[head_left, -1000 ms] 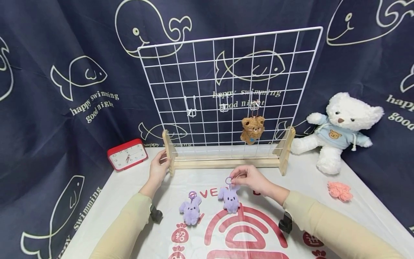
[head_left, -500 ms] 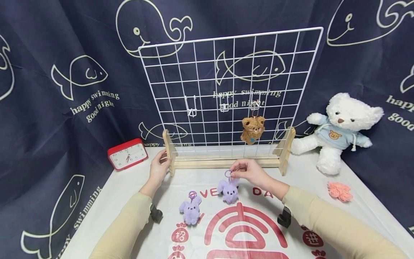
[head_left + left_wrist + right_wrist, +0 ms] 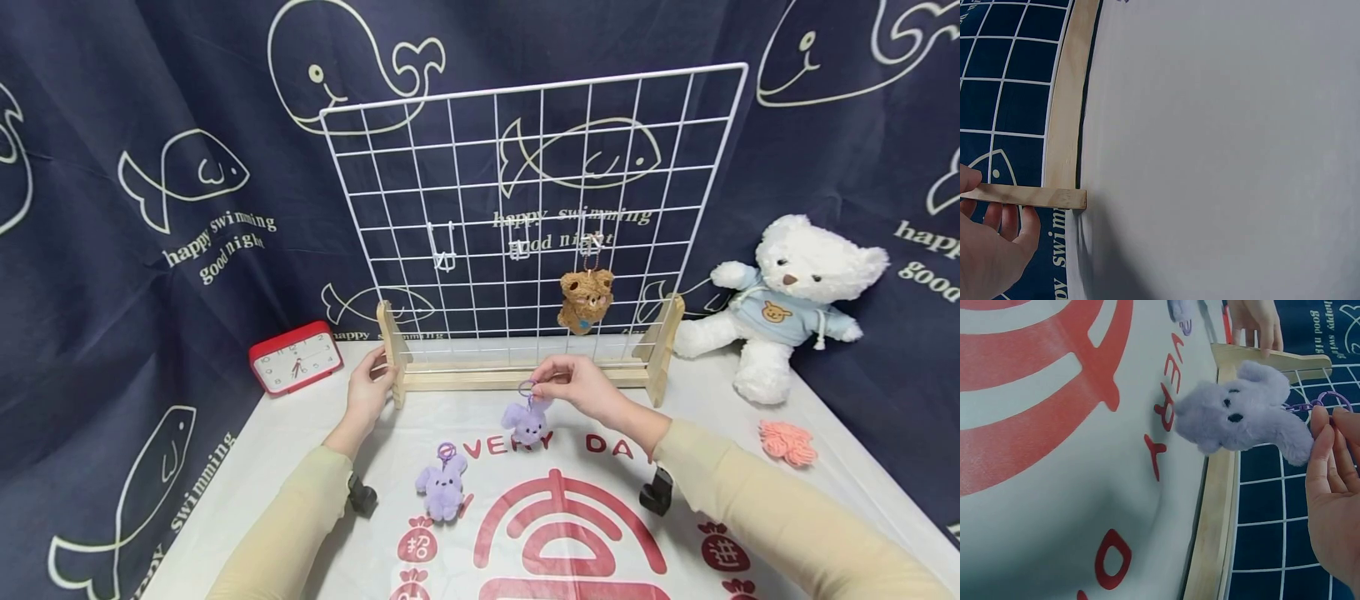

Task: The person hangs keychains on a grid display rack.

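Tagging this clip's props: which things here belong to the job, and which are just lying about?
Apparently in the job: lavender plush keychain in the right hand; second lavender plush keychain; white wire grid; pale wooden stand, gripped by the left hand; white wire hooks; brown plush bear keychain.

Apparently lying about: red rectangular clock; white plush teddy bear; coral-pink stringy bundle.

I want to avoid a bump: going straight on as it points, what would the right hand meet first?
Probably the wire grid, ahead and to its left; if it clears that, the left wooden upright. Depth is unclear.
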Motion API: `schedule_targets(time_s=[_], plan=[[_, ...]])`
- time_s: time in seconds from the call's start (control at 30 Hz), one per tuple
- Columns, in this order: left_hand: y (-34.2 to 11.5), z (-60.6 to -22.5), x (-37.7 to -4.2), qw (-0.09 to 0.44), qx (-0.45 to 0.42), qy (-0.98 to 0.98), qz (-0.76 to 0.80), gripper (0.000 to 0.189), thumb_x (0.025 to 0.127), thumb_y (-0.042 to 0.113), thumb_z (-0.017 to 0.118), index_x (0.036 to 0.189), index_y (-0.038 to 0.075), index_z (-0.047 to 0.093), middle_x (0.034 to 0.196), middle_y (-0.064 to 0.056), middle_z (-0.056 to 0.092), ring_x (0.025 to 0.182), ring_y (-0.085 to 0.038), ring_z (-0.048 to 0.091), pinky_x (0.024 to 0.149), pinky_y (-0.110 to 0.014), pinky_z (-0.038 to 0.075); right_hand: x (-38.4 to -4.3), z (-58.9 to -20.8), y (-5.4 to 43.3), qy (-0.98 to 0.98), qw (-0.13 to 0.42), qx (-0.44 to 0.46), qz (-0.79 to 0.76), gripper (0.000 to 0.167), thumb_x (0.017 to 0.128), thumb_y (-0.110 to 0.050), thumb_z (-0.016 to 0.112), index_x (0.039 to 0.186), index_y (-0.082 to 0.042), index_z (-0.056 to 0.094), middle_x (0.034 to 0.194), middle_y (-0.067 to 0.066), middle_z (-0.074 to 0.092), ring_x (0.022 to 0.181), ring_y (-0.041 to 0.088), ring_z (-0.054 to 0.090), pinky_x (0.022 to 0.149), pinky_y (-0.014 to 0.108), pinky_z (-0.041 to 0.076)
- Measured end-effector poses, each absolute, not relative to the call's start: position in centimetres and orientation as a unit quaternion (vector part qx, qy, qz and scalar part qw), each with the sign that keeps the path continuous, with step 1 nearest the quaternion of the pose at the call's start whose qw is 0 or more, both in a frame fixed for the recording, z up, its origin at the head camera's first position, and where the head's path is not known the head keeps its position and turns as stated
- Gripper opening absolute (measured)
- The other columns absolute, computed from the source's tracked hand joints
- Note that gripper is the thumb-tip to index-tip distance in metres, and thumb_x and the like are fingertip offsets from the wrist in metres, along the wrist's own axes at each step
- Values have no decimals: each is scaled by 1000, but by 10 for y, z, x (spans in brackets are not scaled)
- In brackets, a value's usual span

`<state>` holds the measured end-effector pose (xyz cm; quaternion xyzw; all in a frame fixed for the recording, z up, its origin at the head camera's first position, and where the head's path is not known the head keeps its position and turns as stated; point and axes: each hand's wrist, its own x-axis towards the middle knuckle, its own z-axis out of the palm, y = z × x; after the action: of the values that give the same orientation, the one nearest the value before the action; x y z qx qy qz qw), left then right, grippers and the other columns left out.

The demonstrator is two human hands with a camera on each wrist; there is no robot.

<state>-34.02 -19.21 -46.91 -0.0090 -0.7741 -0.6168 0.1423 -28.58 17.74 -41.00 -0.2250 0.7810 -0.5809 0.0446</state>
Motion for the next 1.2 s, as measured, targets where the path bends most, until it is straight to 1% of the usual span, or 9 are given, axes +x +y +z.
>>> schedule_targets(time_s=[0.17,0.43,0.6,0.97,1.2], plan=[[-192,-469,-340,143,-7,-774,-617,50,95,-3,63,144,0,53,133,-28,60,120,-42,58,105,-50,49,-285,-403,175,777,38,-226,-587,12,91,4,71,102,10,68,92,15,71,80,14,70,76,26,60],[-191,-466,-339,142,-10,-775,-615,50,95,-3,63,144,0,53,133,-27,59,122,-41,57,105,-50,49,-285,-392,173,773,27,-221,-594,16,91,4,72,103,14,66,91,15,71,80,13,69,75,25,59],[-191,-467,-339,140,-7,-776,-614,50,95,-3,63,144,0,53,133,-28,59,121,-42,58,105,-50,49,-285,-386,170,767,10,-228,-600,14,90,5,73,101,12,67,89,15,71,78,12,69,72,23,59],[-191,-468,-339,140,-8,-775,-617,50,95,-4,63,144,-1,53,133,-28,60,121,-42,58,104,-51,49,-285,-371,162,756,-30,-230,-612,16,89,8,72,103,15,67,88,13,72,76,12,70,72,24,60],[-192,-468,-339,143,-9,-772,-619,49,96,-4,63,144,-1,53,132,-28,60,120,-42,58,105,-51,49,-287,-365,160,744,-53,-226,-627,17,90,6,73,103,14,67,91,13,74,76,12,71,72,25,61]])
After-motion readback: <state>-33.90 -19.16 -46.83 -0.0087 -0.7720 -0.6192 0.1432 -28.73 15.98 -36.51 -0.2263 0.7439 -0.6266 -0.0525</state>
